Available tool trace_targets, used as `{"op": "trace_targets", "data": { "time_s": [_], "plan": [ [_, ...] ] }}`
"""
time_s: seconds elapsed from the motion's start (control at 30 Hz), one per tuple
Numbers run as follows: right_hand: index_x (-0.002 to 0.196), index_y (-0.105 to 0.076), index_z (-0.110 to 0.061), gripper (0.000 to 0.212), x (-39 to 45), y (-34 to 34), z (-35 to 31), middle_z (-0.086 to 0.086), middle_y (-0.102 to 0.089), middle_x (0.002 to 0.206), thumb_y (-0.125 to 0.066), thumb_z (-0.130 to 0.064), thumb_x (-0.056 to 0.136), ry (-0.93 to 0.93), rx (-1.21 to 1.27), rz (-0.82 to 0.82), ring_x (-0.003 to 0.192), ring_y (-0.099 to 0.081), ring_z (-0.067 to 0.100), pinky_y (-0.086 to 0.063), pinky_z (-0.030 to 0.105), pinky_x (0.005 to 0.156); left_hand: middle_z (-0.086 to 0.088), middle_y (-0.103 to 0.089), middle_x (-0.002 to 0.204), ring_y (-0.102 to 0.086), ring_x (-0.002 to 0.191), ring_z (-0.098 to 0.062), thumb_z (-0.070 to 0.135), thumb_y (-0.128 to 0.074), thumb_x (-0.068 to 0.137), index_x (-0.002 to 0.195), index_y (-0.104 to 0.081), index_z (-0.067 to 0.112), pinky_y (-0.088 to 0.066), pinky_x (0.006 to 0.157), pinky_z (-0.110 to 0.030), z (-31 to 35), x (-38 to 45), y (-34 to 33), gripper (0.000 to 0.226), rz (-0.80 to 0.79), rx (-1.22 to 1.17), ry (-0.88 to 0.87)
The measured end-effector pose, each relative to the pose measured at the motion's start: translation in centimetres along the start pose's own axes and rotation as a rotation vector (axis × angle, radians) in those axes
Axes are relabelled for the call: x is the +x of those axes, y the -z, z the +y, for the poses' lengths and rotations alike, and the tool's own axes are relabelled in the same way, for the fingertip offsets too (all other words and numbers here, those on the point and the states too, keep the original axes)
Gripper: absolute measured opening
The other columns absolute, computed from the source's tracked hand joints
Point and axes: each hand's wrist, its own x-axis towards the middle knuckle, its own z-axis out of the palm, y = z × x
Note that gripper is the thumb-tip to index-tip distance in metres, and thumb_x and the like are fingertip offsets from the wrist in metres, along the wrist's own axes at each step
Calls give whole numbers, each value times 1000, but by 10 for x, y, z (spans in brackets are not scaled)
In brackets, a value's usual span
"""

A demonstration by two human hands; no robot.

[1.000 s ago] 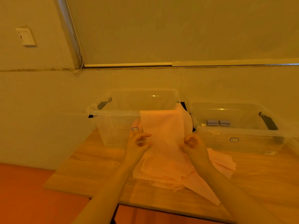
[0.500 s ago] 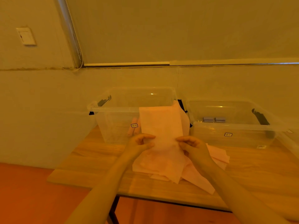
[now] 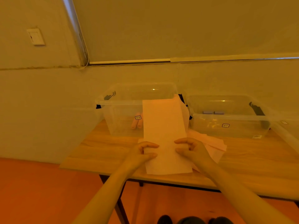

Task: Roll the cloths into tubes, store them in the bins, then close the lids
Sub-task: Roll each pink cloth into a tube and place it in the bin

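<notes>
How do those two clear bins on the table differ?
The left bin stands taller and holds pink rolled cloths; the right bin is lower and holds grey-blue rolls. The pink cloth held up by both hands hides part of the left bin; the right bin shows whole. Both are clear, lidless and labelled.

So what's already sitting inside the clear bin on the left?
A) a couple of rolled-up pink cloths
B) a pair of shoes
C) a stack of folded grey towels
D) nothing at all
A: through the clear front wall of the left bin, two pink rolled cloths lean just behind its small label, next to the flat cloth that both hands are holding up.
</notes>
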Motion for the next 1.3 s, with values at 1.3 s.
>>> {"op": "trace_targets", "data": {
  "time_s": [1.3],
  "plan": [
    [84, -73, -4, 8, -17, 29, 60, 14, -74, 82, -66, -8, 84, 10, 81, -20, 80, -69, 25, -55, 34, 80, 8, -71, 83, -65, 86, -12, 28, -72, 82, 68, -73, 33, -49, 81, -29, -41, -22, -9, 15, 45, 101, 47]
  ]
}}
